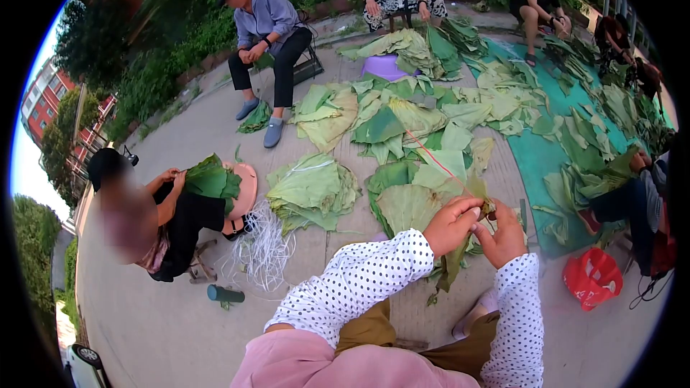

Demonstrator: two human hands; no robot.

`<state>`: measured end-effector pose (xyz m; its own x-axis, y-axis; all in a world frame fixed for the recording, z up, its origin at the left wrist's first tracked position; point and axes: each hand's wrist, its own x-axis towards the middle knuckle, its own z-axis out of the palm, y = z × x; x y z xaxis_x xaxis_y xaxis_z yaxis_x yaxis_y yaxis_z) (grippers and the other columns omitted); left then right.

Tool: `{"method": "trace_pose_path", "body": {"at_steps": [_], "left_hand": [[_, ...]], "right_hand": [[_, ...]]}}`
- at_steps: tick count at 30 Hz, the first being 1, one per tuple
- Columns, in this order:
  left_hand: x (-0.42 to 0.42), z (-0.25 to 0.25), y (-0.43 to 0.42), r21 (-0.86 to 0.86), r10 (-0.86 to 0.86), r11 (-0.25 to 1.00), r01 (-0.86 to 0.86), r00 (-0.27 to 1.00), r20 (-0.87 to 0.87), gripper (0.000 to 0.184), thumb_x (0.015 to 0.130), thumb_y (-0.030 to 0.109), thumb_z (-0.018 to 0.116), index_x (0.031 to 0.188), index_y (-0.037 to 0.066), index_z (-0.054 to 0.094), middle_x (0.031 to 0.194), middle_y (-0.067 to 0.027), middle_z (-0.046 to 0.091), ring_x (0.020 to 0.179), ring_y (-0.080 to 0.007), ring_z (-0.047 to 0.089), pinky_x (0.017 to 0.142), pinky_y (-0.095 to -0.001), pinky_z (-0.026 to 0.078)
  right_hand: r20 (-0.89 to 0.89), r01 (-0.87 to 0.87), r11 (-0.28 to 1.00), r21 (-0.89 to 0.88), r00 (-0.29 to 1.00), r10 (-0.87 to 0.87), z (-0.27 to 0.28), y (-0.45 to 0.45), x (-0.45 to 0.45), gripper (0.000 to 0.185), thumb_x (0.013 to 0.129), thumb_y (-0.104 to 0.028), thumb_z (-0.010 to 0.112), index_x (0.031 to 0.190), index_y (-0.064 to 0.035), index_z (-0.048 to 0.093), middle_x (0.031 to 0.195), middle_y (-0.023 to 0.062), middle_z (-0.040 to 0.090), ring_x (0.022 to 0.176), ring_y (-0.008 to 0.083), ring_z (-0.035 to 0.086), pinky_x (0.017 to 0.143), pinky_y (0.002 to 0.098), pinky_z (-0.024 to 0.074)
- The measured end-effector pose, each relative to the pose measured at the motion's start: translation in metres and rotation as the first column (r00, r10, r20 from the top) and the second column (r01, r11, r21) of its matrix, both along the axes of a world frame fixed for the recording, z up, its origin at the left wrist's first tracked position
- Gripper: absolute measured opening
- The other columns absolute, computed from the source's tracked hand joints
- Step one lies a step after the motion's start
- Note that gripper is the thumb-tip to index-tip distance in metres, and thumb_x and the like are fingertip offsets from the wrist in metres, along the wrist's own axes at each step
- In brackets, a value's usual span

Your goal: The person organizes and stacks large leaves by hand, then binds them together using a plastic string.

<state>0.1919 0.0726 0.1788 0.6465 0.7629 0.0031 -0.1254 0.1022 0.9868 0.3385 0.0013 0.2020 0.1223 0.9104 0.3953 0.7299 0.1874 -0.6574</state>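
Observation:
My left hand [453, 227] and my right hand [504, 238] meet in front of my knees, fingers closed in a pinch. Between them is the gathered, brownish end of a large green leaf [450, 267], which hangs down below my fingers. A thin red string [435, 158] runs from near my left fingertips up and to the left over the leaves. Just beyond my hands lies a pile of broad, flat leaves [408, 208], pale and dark green. Exactly how my fingers grip the string is too small to tell.
A tied leaf bundle [310, 188] lies left of the pile, near tangled white string [262, 248]. Several people sit around on low seats, handling leaves. A purple basin [388, 67] stands beyond, a green mat [528, 162] and red bag [592, 279] to the right.

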Motion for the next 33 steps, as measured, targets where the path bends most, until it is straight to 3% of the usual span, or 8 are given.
{"method": "trace_pose_path", "body": {"at_steps": [5, 8, 10, 14, 20, 23, 25, 33], "left_hand": [[0.007, -0.005, -0.006, 0.102, -0.016, 0.995, 0.020, 0.999, -0.045, 0.038, 0.098, 0.023, 0.048, 0.127, -0.002, 0.051, 0.124, -0.0089, 0.046, 0.110, -0.0180, 0.052, 0.089, -0.0306, 0.048], [0.007, -0.004, -0.002, 0.192, -0.007, 0.981, 0.020, 0.998, -0.066, 0.039, 0.098, 0.023, 0.048, 0.129, 0.000, 0.049, 0.124, -0.0084, 0.046, 0.111, -0.0177, 0.052, 0.089, -0.0308, 0.048], [0.007, -0.004, 0.001, 0.228, 0.005, 0.974, 0.015, 0.996, -0.086, 0.039, 0.098, 0.022, 0.048, 0.130, 0.000, 0.049, 0.124, -0.0081, 0.046, 0.111, -0.0175, 0.052, 0.089, -0.0307, 0.048], [0.008, -0.001, 0.000, 0.155, 0.012, 0.988, -0.013, 1.000, 0.011, 0.038, 0.097, 0.019, 0.049, 0.130, 0.001, 0.049, 0.125, -0.0084, 0.045, 0.110, -0.0165, 0.053, 0.088, -0.0299, 0.049], [-0.002, 0.015, 0.008, 0.094, 0.096, 0.989, -0.111, 0.984, 0.153, 0.038, 0.097, 0.014, 0.049, 0.132, -0.001, 0.046, 0.126, -0.0083, 0.045, 0.112, -0.0179, 0.052, 0.087, -0.0316, 0.050], [-0.003, 0.021, 0.008, -0.015, 0.134, 0.991, -0.134, 0.960, 0.245, 0.039, 0.097, 0.013, 0.047, 0.133, -0.001, 0.045, 0.129, -0.0084, 0.047, 0.115, -0.0197, 0.050, 0.089, -0.0357, 0.050], [-0.006, 0.035, 0.005, -0.041, 0.153, 0.988, -0.148, 0.949, 0.276, 0.040, 0.098, 0.015, 0.046, 0.133, -0.003, 0.044, 0.128, -0.0098, 0.049, 0.117, -0.0220, 0.050, 0.090, -0.0370, 0.049], [-0.013, 0.033, 0.011, -0.050, 0.105, 0.994, -0.093, 0.939, 0.328, 0.045, 0.098, 0.023, 0.042, 0.132, -0.007, 0.041, 0.128, -0.0149, 0.046, 0.119, -0.0270, 0.048, 0.095, -0.0397, 0.046]], "right_hand": [[0.098, 0.145, 0.989, 0.043, 0.984, -0.148, -0.016, 0.005, 0.005, 0.039, 0.082, -0.016, 0.066, 0.115, -0.0001, 0.055, 0.104, 0.0207, 0.060, 0.094, 0.0370, 0.059, 0.080, 0.0422, 0.0470], [-0.095, 0.089, 0.996, 0.011, 0.992, -0.088, -0.014, 0.006, 0.005, 0.035, 0.084, -0.018, 0.064, 0.114, -0.0007, 0.055, 0.097, 0.0219, 0.062, 0.088, 0.0391, 0.061, 0.075, 0.0434, 0.0481], [-0.020, 0.118, 0.982, -0.149, 0.992, -0.122, -0.017, 0.005, 0.008, 0.031, 0.087, -0.019, 0.060, 0.112, -0.0017, 0.057, 0.086, 0.0230, 0.063, 0.079, 0.0414, 0.061, 0.067, 0.0444, 0.0485], [-0.011, 0.131, 0.987, -0.088, 0.991, -0.133, -0.022, 0.006, 0.008, 0.027, 0.089, -0.021, 0.058, 0.108, -0.0017, 0.058, 0.079, 0.0235, 0.063, 0.073, 0.0428, 0.061, 0.062, 0.0453, 0.0476], [-0.203, 0.189, 0.981, -0.047, 0.960, -0.195, -0.026, 0.006, 0.011, 0.021, 0.088, -0.020, 0.059, 0.094, 0.0000, 0.061, 0.072, 0.0215, 0.061, 0.063, 0.0366, 0.060, 0.057, 0.0406, 0.0448], [-0.163, 0.277, 0.958, -0.070, 0.944, -0.285, -0.052, 0.007, 0.031, 0.031, 0.087, -0.024, 0.061, 0.073, 0.0016, 0.052, 0.060, 0.0198, 0.052, 0.052, 0.0349, 0.052, 0.051, 0.0411, 0.0384], [-0.152, 0.313, 0.919, -0.240, 0.923, -0.355, -0.047, -0.001, 0.038, 0.037, 0.087, -0.029, 0.061, 0.072, 0.0028, 0.049, 0.062, 0.0226, 0.052, 0.057, 0.0385, 0.052, 0.054, 0.0440, 0.0397], [-0.048, 0.440, 0.837, -0.326, 0.876, -0.480, -0.090, -0.029, 0.091, 0.037, 0.088, -0.035, 0.055, 0.085, 0.0022, 0.055, 0.077, 0.0260, 0.060, 0.076, 0.0427, 0.059, 0.070, 0.0486, 0.0457]]}}
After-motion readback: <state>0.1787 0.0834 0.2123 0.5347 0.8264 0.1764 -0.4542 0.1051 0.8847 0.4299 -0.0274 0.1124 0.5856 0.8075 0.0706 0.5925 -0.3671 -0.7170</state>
